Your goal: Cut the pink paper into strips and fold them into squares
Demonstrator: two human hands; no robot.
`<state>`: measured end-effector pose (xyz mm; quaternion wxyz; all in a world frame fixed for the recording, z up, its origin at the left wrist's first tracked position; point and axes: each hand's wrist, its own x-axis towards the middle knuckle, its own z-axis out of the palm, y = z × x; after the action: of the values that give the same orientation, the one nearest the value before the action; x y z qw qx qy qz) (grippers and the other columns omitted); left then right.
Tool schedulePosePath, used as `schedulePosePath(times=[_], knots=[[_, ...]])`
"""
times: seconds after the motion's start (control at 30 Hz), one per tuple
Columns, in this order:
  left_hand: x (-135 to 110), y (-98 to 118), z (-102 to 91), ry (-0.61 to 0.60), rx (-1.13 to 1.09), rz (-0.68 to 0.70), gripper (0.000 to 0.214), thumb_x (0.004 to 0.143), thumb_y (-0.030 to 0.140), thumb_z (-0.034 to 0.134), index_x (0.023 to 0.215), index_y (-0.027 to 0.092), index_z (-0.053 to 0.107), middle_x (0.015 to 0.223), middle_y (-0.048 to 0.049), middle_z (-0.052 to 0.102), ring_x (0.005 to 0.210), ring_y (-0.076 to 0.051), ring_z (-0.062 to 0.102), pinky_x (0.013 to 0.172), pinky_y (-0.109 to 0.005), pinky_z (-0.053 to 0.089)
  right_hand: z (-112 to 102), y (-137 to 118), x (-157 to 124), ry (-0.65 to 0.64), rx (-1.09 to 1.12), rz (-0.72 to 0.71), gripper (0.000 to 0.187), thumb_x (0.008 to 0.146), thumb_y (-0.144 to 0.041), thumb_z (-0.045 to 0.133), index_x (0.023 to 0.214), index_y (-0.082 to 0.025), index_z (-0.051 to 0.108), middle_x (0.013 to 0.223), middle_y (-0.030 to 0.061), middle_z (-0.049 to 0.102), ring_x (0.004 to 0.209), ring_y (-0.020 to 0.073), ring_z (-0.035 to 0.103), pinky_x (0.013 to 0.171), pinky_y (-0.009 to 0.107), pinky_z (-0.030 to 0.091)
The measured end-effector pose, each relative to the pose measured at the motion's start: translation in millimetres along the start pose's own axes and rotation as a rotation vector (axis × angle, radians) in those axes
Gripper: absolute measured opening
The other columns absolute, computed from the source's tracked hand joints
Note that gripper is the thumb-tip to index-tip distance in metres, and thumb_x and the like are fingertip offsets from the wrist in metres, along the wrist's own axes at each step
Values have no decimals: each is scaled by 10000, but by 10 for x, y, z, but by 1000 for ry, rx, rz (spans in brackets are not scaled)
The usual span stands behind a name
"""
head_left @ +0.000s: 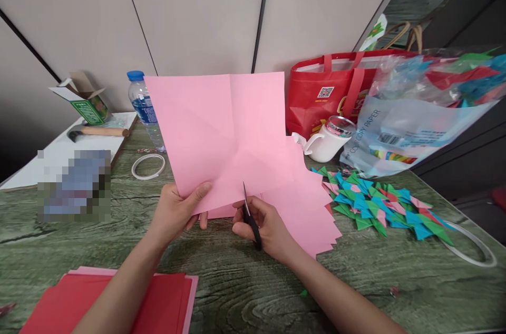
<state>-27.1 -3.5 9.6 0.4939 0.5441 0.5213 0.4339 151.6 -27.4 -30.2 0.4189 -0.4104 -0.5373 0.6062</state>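
My left hand (177, 213) pinches the lower left corner of a large pink paper sheet (205, 123), thumb in front. The sheet stands raised, with a crease running down its middle. In my right hand (264, 223) is a pair of scissors (252, 220) with black handles, fingers wrapped round them. One blade shows in front of the sheet at its lower edge; whether the other lies behind it I cannot tell. Behind and to the right, more pink sheets (304, 202) lie fanned out on the table. A stack of red paper (166, 297) rests under my left forearm.
Folded blue, green and pink paper pieces (371, 202) lie at right, by a tape ring (478, 249). Behind stand a white mug (326, 144), a red bag (312, 91) and a plastic bag (407, 123). Leftward are a bottle (144, 105), another ring (134, 169) and a hammer (100, 131).
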Motion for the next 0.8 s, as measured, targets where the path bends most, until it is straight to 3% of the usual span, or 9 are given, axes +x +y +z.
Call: schedulePosePath(times=[0.8], knots=[[-1, 21, -1, 5, 12, -8, 447, 753, 372, 565, 371, 146, 519, 255, 0, 480, 192, -40, 293, 221, -159, 160, 15, 92, 12, 6, 83, 30, 303, 648, -400, 673, 781, -182, 511, 536, -59, 491, 433, 73, 436, 420, 216, 328]])
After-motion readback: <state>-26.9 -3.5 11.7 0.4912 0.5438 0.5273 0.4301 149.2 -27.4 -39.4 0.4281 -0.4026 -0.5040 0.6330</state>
